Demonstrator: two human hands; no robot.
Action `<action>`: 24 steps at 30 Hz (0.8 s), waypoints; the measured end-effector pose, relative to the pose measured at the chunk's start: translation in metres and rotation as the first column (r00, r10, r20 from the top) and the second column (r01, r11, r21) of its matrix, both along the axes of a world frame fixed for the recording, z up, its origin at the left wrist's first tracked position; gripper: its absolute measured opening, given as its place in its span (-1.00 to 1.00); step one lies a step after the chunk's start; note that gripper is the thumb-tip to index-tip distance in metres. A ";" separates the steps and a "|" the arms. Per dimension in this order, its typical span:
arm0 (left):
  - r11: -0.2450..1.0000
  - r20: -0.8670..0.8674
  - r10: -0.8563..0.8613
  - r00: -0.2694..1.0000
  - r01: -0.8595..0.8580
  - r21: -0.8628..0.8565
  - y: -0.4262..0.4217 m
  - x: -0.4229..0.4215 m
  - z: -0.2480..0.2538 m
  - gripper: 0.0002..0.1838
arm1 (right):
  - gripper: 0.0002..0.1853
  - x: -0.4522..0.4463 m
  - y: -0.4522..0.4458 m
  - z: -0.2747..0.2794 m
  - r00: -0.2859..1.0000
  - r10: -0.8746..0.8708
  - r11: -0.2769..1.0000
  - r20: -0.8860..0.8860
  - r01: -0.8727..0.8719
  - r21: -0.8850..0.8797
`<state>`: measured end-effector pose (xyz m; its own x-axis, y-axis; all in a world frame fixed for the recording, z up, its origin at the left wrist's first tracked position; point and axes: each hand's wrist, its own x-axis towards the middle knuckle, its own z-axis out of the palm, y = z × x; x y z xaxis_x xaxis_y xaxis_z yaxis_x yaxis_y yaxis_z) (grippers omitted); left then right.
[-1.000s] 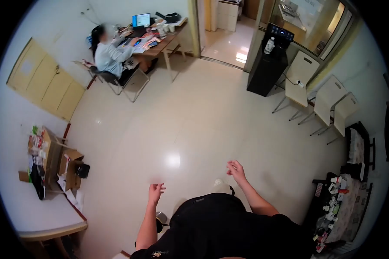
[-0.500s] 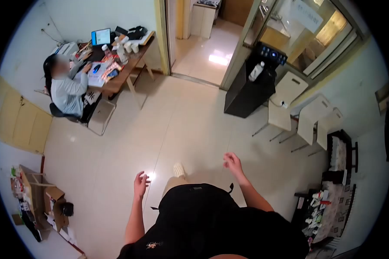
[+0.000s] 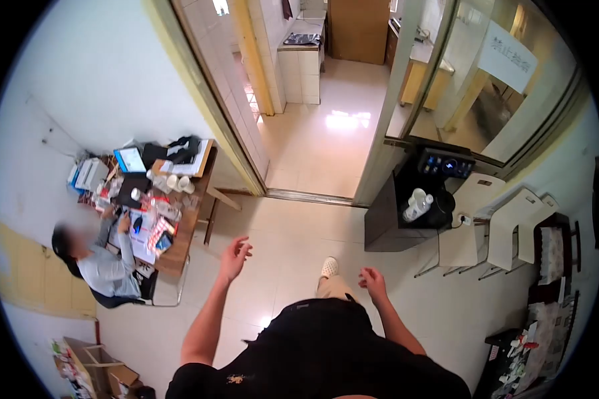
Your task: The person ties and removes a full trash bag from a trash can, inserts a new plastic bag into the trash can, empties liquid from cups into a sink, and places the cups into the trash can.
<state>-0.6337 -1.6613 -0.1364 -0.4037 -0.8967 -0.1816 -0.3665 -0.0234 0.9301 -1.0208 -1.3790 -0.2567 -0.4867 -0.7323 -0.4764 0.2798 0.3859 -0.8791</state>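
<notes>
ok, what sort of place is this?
Probably a small office, perhaps in a home: a person sits at a cluttered desk with an open laptop, and several pale chairs stand opposite.

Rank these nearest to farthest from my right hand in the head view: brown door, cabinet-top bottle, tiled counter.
1. Bottle: ahead of the right hand, on the black cabinet.
2. Tiled counter: past the threshold, left side.
3. Brown door: beyond the counter, far end.

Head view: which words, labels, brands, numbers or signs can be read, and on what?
White paper sign on the clear glass window: likely "禁止" first, rest too blurred.
Black box-shaped appliance, lit panel: marks too small to read.
White plastic bottle: any label too small.
Bright laptop screen: too small.
Black shirt's tan emblem: no legible letters.
</notes>
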 end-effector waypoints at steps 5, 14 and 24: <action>0.981 -0.003 0.083 0.997 -0.081 0.174 -0.091 -0.066 -0.014 -0.65 | -0.73 -0.084 -0.249 0.083 0.994 0.106 0.980 -0.016 -0.107 -0.165; 0.938 -0.035 0.209 0.977 -0.191 0.289 -0.363 -0.174 -0.091 -0.64 | -0.71 -0.227 -0.610 0.112 0.988 0.134 0.925 -0.079 -0.153 -0.347; 0.999 -0.082 -0.030 0.996 0.033 0.037 -0.802 -0.393 -0.041 -0.67 | -0.74 -0.344 -0.794 0.087 0.992 -0.126 0.987 0.006 0.126 -0.096</action>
